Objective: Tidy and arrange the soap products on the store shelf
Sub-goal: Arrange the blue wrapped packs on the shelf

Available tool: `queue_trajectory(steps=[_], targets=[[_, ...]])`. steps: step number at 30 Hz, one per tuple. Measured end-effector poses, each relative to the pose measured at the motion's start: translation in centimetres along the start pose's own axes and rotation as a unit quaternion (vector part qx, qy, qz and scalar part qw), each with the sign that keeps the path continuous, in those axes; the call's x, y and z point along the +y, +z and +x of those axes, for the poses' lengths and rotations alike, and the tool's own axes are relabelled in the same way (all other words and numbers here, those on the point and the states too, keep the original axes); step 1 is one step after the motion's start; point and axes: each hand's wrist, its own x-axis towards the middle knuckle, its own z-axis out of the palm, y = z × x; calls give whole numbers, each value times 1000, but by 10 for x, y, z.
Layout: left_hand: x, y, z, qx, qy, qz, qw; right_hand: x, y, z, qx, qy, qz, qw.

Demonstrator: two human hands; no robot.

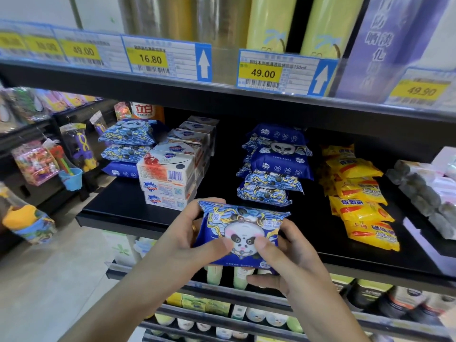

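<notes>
A person's two hands hold a blue panda-print soap packet (pixel 240 234) in front of a black store shelf (pixel 128 206), just above its front edge. The left hand (pixel 187 240) grips the packet's left side, fingers wrapped behind its top corner and thumb pressed on the front; a ring shows on one finger. The right hand (pixel 283 257) grips the lower right side, thumb on the panda's face, the other fingers curled underneath and mostly hidden.

On the shelf behind, a stack of matching blue packets (pixel 274 166) stands in the middle. To the left sit stacked white Safeguard soap boxes (pixel 170 174), with more blue panda packets (pixel 128 144) piled behind them, partly hidden. To the right lie yellow soap packets (pixel 357 196), and grey wrapped rolls (pixel 424 193) cut off at the edge.

Yellow price labels (pixel 262 72) line the shelf above; the outer ones are blurred. Bottles (pixel 239 277) on lower shelves are largely blocked by the arms.
</notes>
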Motion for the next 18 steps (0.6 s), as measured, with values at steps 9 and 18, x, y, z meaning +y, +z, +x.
queue_trajectory(steps=[9,18], targets=[[12,-27,-2,112,177,518,829,10,28,15,21,15,-6,1000],[40,-79,-35,63,153,639,751,16,58,38,5,7,-108,994]])
